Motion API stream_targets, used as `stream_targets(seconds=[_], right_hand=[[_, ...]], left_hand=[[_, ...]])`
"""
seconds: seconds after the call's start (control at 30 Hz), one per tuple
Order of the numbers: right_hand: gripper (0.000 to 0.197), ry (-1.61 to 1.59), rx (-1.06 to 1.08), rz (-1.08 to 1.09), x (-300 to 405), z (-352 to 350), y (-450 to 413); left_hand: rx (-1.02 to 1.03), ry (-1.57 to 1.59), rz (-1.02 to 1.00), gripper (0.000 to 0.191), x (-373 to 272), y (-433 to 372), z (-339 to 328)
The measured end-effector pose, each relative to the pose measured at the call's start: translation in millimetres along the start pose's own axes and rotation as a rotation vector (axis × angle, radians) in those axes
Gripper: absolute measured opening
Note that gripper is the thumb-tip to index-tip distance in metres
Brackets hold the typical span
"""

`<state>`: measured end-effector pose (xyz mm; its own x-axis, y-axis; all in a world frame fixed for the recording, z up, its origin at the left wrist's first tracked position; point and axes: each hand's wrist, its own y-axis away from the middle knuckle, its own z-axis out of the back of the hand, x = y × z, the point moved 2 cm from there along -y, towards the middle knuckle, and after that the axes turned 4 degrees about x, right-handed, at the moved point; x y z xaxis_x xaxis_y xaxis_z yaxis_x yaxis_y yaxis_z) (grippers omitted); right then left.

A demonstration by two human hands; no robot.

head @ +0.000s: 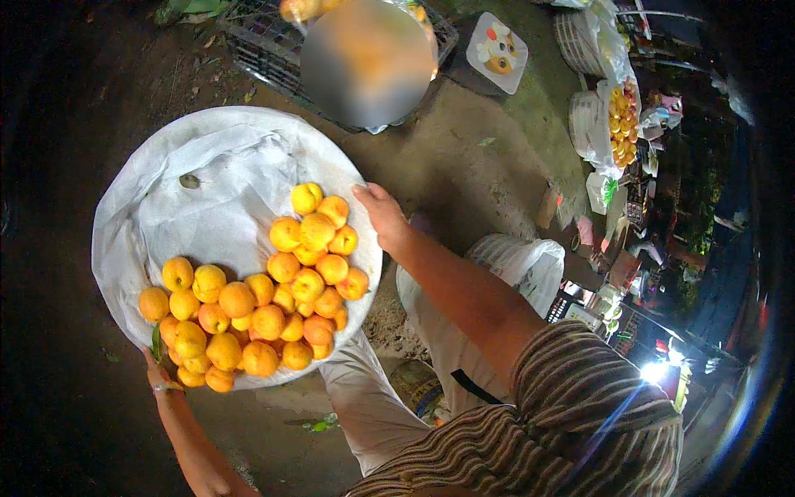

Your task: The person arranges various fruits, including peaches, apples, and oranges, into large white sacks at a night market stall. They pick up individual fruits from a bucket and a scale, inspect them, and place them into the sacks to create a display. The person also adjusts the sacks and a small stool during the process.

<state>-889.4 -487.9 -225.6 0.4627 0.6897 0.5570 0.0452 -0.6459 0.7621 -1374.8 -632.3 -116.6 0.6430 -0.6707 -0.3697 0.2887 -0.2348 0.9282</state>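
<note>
A round, shallow basket (205, 214) lined with white cloth is held up between my two hands. Yellow-orange peaches (268, 322) are heaped along its near side and right side, while the far left of the lining shows bare cloth. A dried leaf (189, 181) lies on that cloth. My right hand (384, 217) grips the right rim, thumb over the top and fingers hidden beneath. At the lower left rim is my left hand (160, 374), partly under the basket, with a green leaf (156, 343) beside it.
Beyond the basket stands a black plastic crate (264, 59) holding fruit, partly masked by a blur. A stool (497, 53) with a cartoon dog top is beside it. Plastic-lined baskets (587, 127) with peaches line the right. Another lined basket (518, 264) stands near my right arm.
</note>
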Motion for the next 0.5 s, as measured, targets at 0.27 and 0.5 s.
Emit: stream_targets(seconds=[0.27,0.5], right_hand=[[0.025,0.052,-0.164,0.02,-20,18,16],[0.025,-0.115,-0.455,0.004,-80,32,37]], left_hand=[[0.164,-0.139,-0.091,0.057,-36,-12,-32],[0.098,-0.391,-0.071,0.06,-77,-81,-47]])
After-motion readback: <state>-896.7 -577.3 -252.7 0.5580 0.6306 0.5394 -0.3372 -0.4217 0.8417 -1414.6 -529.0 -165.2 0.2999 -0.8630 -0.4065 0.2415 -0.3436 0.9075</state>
